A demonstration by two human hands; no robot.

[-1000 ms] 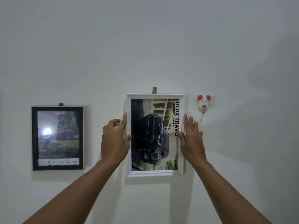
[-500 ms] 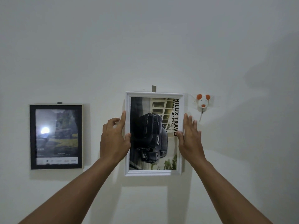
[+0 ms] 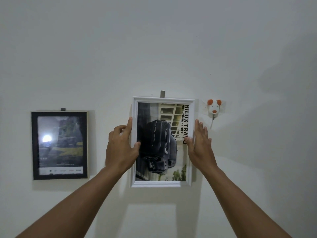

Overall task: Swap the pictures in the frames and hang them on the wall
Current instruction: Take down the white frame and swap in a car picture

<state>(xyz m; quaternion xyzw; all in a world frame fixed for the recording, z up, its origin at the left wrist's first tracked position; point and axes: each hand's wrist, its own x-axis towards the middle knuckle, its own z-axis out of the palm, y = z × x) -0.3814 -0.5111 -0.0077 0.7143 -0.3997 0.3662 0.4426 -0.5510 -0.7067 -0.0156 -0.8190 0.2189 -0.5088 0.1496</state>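
Note:
A white picture frame (image 3: 162, 183) with a sideways picture of a dark pickup truck sits against the white wall, under a small grey hanger tab (image 3: 162, 93). My left hand (image 3: 121, 148) grips its left edge, thumb on the front. My right hand (image 3: 200, 143) lies flat along its right edge, fingers straight, thumb on the front. A black frame (image 3: 60, 146) with a landscape car picture hangs on the wall to the left, under its own grey tab (image 3: 63, 109).
A small white mouse-shaped wall hook (image 3: 213, 108) with orange ears is stuck to the wall just right of the white frame's top corner, with a thin cord below it. The rest of the wall is bare.
Both hands and the white frame have stayed almost still against the wall; the view has only drifted slightly.

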